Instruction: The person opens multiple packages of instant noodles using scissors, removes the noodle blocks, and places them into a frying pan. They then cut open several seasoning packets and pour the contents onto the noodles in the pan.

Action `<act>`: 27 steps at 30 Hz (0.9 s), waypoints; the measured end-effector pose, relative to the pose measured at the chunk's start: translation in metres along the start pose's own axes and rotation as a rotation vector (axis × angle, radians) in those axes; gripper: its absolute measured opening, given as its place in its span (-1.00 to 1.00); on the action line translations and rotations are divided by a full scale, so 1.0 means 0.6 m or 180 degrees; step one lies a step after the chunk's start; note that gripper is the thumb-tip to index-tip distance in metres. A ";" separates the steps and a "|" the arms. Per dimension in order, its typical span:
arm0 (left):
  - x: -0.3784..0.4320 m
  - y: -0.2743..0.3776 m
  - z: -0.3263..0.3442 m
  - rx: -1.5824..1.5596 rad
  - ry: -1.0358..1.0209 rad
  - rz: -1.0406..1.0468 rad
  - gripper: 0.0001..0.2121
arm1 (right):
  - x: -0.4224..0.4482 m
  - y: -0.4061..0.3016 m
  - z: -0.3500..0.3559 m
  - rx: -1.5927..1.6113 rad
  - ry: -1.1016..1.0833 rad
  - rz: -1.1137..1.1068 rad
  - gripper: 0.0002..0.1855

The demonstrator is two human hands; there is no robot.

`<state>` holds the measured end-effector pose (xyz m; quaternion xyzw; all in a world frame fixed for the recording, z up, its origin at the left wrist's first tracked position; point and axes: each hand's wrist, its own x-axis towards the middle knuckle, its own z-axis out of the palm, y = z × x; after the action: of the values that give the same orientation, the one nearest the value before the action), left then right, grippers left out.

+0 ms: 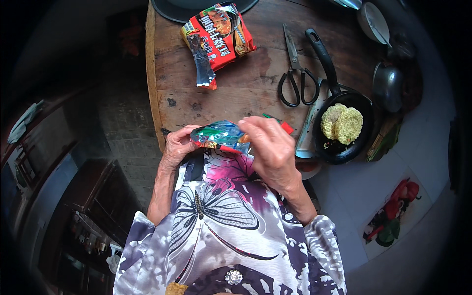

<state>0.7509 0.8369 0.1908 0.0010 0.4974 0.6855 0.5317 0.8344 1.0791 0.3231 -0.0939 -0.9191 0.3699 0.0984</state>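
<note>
Near the table's front edge, my left hand (180, 145) grips the left end of an opened foil packet (230, 147). The packet's silvery inside faces up, and something green and shiny shows within it. My right hand (272, 151) pinches the packet's right side; its thumb is mostly hidden. On the right, a small black frying pan (341, 155) holds pale yellow dried noodle cakes (342, 123) with crumbs beside them. Black-handled scissors (295, 62) lie left of the pan's handle. Farther back is a red instant noodle packet (225, 40), torn at its left end.
Red and green scraps (285, 127) lie on the wooden table (221, 99) beyond my right hand. A long light-coloured strip (309, 127) runs along the pan's left side. A dark round pan (202, 9), a white bowl (372, 24) and a metal pot (388, 86) stand farther out.
</note>
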 end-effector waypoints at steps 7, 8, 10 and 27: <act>-0.010 0.010 -0.002 -0.0052 0.0053 -0.0055 -0.64 | 0.032 0.074 0.032 0.0047 0.0353 0.0997 -0.66; -0.013 0.011 -0.003 -0.0086 0.0084 -0.0042 -0.64 | 0.052 0.076 0.044 0.0029 0.0296 0.0987 -0.62; -0.020 0.010 -0.009 -0.0124 0.0168 -0.0043 -0.65 | 0.088 0.077 0.071 -0.0219 0.0129 0.0883 -0.50; -0.040 0.010 -0.030 -0.0051 0.0457 0.0009 -0.69 | 0.104 0.071 0.012 -0.0078 0.0012 -0.0187 -0.84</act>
<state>0.7474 0.8074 0.1982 -0.0517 0.5287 0.6885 0.4937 0.7769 1.1198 0.2950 -0.0688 -0.9257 0.3553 0.1098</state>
